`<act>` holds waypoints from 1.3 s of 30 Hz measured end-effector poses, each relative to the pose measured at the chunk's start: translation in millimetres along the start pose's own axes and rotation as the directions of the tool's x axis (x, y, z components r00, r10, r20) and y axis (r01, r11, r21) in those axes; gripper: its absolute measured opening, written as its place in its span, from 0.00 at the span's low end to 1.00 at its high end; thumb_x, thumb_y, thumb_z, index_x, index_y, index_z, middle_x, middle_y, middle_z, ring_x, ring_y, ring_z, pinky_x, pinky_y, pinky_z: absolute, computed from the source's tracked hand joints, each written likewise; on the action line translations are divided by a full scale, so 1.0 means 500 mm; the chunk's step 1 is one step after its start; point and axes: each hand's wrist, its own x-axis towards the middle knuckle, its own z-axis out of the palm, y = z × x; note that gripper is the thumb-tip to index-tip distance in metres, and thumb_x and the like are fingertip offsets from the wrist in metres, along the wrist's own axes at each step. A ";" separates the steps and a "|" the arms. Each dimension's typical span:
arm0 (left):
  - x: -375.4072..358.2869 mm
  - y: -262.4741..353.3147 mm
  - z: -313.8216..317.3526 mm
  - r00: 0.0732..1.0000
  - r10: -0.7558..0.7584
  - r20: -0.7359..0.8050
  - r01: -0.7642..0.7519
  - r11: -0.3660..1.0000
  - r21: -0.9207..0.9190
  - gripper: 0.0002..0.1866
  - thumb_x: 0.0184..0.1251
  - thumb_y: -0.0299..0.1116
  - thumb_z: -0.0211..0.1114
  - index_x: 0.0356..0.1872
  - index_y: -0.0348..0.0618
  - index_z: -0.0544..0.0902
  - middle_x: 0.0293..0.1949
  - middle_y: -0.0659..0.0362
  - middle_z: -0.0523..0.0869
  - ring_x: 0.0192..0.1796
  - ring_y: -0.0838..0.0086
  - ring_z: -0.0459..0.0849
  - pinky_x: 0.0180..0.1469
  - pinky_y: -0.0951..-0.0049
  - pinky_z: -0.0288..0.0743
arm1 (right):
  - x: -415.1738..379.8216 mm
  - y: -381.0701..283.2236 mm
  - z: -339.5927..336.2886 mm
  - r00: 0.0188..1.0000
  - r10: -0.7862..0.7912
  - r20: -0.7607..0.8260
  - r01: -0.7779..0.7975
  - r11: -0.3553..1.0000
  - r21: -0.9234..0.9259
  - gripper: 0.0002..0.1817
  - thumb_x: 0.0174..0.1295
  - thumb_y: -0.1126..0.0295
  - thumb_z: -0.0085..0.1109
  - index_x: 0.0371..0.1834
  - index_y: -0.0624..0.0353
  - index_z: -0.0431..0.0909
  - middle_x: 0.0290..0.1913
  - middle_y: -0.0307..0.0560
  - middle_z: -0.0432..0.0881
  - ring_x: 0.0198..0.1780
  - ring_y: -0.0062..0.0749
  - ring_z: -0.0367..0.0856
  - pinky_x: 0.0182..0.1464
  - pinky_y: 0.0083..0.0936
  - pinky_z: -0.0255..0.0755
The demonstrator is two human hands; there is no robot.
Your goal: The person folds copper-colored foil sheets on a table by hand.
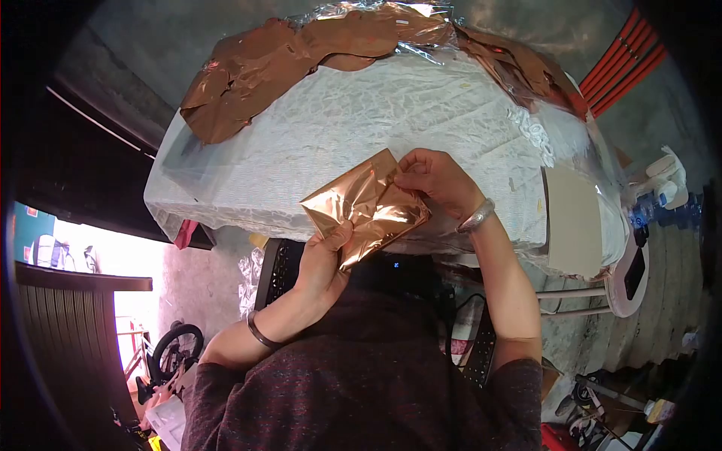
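Observation:
A flat, squarish packet of shiny copper-gold foil is held up in front of my chest, over the near edge of the covered table. My left hand grips its lower left edge, with the thumb on top of the foil. At the upper right edge, my right hand has its thumb and fingers pinched on the foil. Creases and bright reflections run over the packet's face. Whatever the foil may wrap is hidden.
A white patterned cloth covers the table. Brown sheets and clear plastic lie along the far side. A beige card lies at the right edge, near a white stool. Orange-red bars stand beyond.

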 end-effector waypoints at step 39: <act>0.010 -0.039 -0.017 0.995 0.060 0.083 -0.053 0.996 -0.078 0.18 0.72 0.33 0.55 0.59 0.38 0.70 0.55 0.55 0.79 0.57 0.68 0.79 0.62 0.66 0.72 | 0.025 -0.017 0.015 0.992 0.102 -0.067 -0.122 0.893 -0.434 0.15 0.61 0.65 0.62 0.31 0.70 0.80 0.23 0.41 0.80 0.24 0.19 0.76 0.26 0.17 0.68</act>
